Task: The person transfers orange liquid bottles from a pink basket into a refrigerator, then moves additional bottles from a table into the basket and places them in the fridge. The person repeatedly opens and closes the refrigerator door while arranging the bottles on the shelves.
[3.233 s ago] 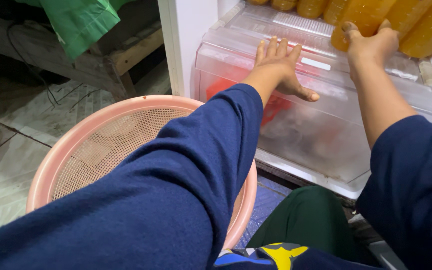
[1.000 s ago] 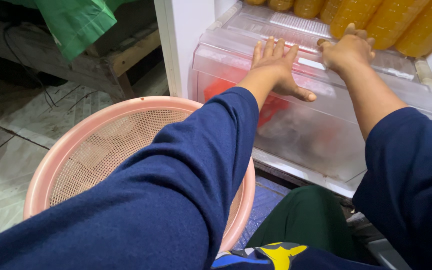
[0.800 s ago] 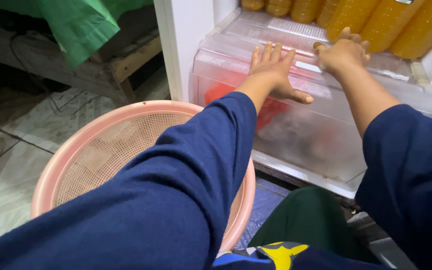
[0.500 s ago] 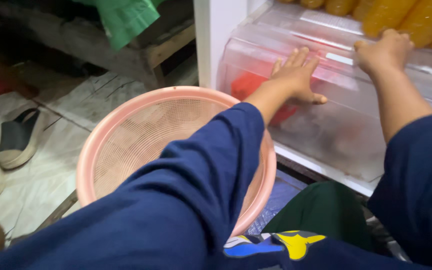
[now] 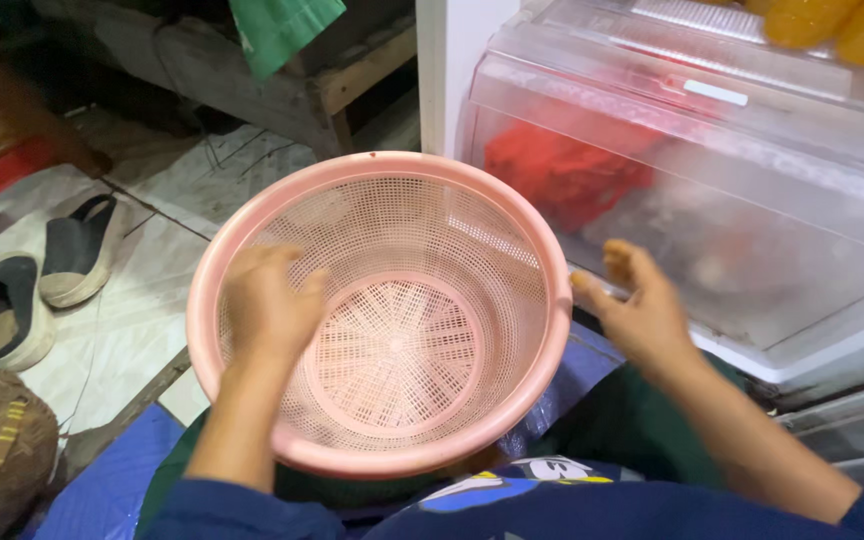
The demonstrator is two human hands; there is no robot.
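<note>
Left hand [image 5: 267,305]: fingers spread, resting inside pink basket [image 5: 252,215].
Right hand [image 5: 637,310]: fingers apart, just beside basket rim, holding nothing.
Fridge drawer [image 5: 752,200]: behind basket.

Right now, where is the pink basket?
The pink basket sits mid-frame in the head view, between the left hand and right hand, just before the clear fridge drawer.

Slippers [image 5: 42,275] on tile floor, green cloth [image 5: 282,28] up top

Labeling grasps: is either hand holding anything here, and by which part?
The left hand lies over the near-left rim of the pink basket; a closed grip cannot be told. The right hand is open beside the right rim, holding nothing.
</note>
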